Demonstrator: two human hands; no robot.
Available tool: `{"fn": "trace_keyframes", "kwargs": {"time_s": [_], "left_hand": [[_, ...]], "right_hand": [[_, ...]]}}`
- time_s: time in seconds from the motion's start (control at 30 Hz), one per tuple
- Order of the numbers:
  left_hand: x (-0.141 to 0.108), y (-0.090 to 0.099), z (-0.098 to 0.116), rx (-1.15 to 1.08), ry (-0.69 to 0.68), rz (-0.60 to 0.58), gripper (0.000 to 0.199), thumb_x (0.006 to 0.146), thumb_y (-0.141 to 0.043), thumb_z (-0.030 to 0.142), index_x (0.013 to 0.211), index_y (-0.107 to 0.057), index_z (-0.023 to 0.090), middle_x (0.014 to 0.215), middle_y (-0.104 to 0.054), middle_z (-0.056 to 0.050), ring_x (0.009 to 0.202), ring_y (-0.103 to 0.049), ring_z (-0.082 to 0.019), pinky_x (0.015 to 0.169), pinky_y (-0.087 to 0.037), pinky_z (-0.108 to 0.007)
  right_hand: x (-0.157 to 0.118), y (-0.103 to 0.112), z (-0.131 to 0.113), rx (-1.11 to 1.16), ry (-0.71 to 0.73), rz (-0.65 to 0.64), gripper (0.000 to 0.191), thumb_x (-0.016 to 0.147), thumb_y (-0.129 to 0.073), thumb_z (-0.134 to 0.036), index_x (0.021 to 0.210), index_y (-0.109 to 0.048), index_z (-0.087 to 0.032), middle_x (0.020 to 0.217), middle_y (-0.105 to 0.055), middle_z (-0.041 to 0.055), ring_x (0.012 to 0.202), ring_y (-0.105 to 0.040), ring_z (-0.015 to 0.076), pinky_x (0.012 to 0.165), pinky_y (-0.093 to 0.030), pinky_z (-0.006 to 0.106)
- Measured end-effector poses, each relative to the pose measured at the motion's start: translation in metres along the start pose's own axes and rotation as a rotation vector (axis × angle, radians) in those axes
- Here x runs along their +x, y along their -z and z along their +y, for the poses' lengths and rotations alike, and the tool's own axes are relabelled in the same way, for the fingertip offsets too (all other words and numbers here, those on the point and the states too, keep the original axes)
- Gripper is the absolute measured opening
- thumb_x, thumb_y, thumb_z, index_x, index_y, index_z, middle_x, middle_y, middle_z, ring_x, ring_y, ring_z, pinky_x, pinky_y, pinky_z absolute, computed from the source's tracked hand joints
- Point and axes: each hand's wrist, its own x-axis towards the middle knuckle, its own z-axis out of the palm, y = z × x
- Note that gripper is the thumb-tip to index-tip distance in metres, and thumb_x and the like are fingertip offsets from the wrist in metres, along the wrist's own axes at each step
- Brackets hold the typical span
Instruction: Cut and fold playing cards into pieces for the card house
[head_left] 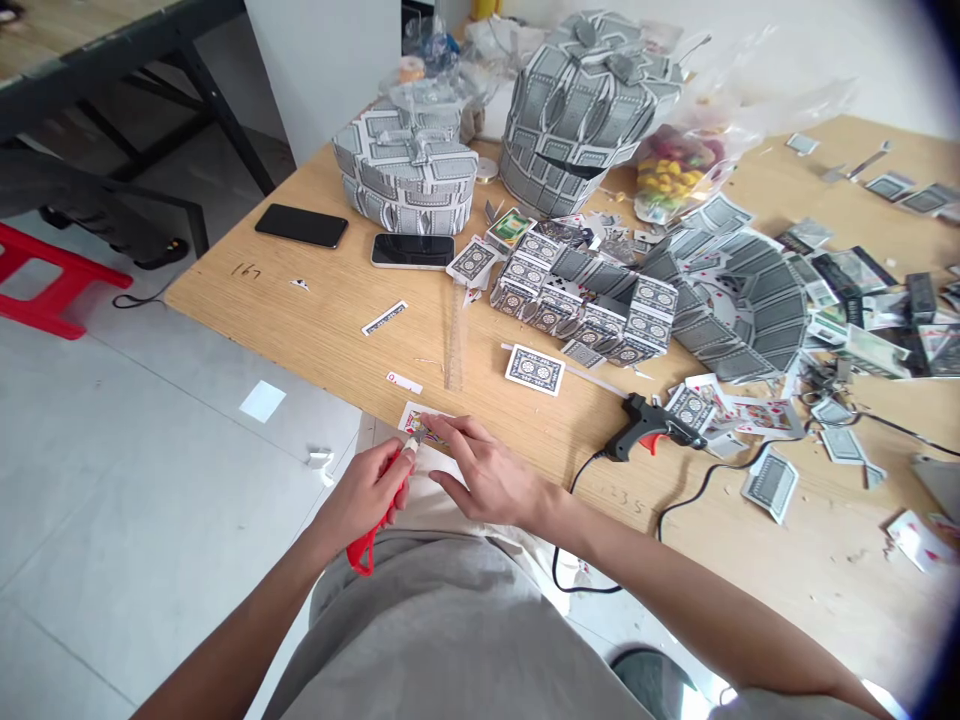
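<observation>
A red-handled cutter (367, 545) is gripped in my left hand (364, 495), its tip on a face-up playing card (412, 417) at the table's near edge. My right hand (484, 470) rests over the right part of that card, fingers spread and pressing on it, holding nothing in its grasp. The card is partly hidden by my fingers. Just beyond it lies a narrow cut card strip (405, 382). A patterned strip (384, 318) and a clear ruler (455, 340) lie farther back, and a card with its patterned back up (535, 370) is to the right.
A black glue gun (649, 428) with a trailing cord lies right of my hands. Behind are a folded-card box (585, 300), a round card piece (750, 300), two larger card structures (409, 170) (577, 110) and two phones (301, 226) (412, 251). Loose cards cover the right side.
</observation>
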Motion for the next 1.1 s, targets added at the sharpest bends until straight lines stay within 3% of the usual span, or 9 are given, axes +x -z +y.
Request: {"fn": "trace_keyframes", "kwargs": {"time_s": [0.43,0.67,1.1], "left_hand": [[-0.003,-0.004,-0.003,0.015,-0.010,-0.006,0.041,0.105,-0.050,0.056,0.080,-0.047,0.025,0.059,-0.060,0.005,0.042,-0.054,-0.012,0.042,-0.043,-0.023],[-0.003,-0.008,-0.001,0.009,-0.010,-0.012,0.039,0.107,-0.048,0.054,0.081,-0.048,0.024,0.059,-0.059,0.006,0.043,-0.055,-0.013,0.045,-0.044,-0.024],[-0.001,-0.009,0.000,0.018,-0.011,-0.030,0.041,0.106,-0.049,0.056,0.080,-0.047,0.024,0.060,-0.061,0.004,0.044,-0.056,-0.013,0.046,-0.045,-0.025]], "right_hand": [[0.000,-0.003,-0.002,-0.006,-0.003,0.027,0.088,0.106,-0.064,-0.032,0.176,-0.012,-0.018,0.157,-0.058,0.0244,0.145,-0.056,0.0390,0.112,-0.061,0.060],[0.000,-0.003,-0.002,-0.027,-0.002,0.025,0.087,0.104,-0.067,-0.030,0.173,-0.019,-0.011,0.150,-0.061,0.0282,0.143,-0.057,0.0396,0.112,-0.062,0.058],[-0.001,-0.005,-0.002,-0.026,-0.008,0.016,0.089,0.103,-0.068,-0.031,0.174,-0.018,-0.011,0.152,-0.059,0.0295,0.143,-0.057,0.0407,0.112,-0.061,0.060]]}}
